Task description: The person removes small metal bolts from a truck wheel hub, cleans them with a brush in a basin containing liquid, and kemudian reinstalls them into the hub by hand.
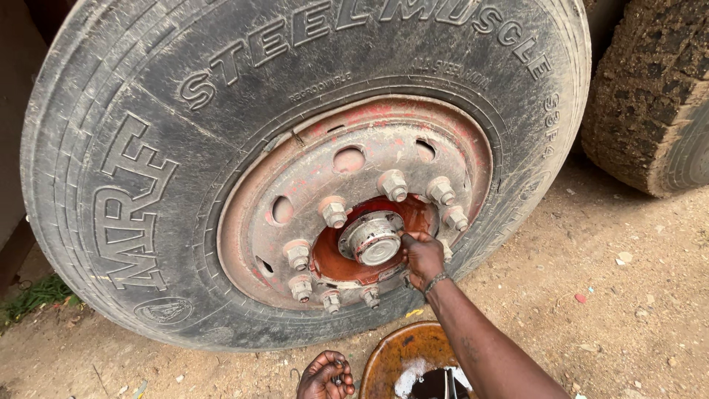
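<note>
- Our right hand (423, 256) reaches up to the middle of the wheel, fingers curled against the right edge of the hub cap (371, 238); we cannot tell whether they grip it or only press on it.
- Our left hand (326, 375) sits low and near, fingers closed into a loose fist around some small dark pieces, perhaps nuts; they are too small to make out.
- The hub cap is at the centre of the red hub (347, 255), a short grey metal cylinder. We judge it stiff and fairly heavy for its bulk, probably greasy, so the knurled or stepped rim is the place to take hold, not the smooth face.
- Its axis runs along the axle, out of the wheel towards us and slightly down; its flat face points at us.
- Around it stands a ring of wheel nuts (392, 184) on studs, all pointing the same way as the cap.
- The rim (255, 236) is faded red steel with oval holes, inside a big worn tyre (133, 185) standing upright on the dirt ground (628, 295).
- Just right of the left hand lies a rusty round pan (391, 355) holding dark oil.
- A second muddy tyre (650, 89) stands far right.
</note>
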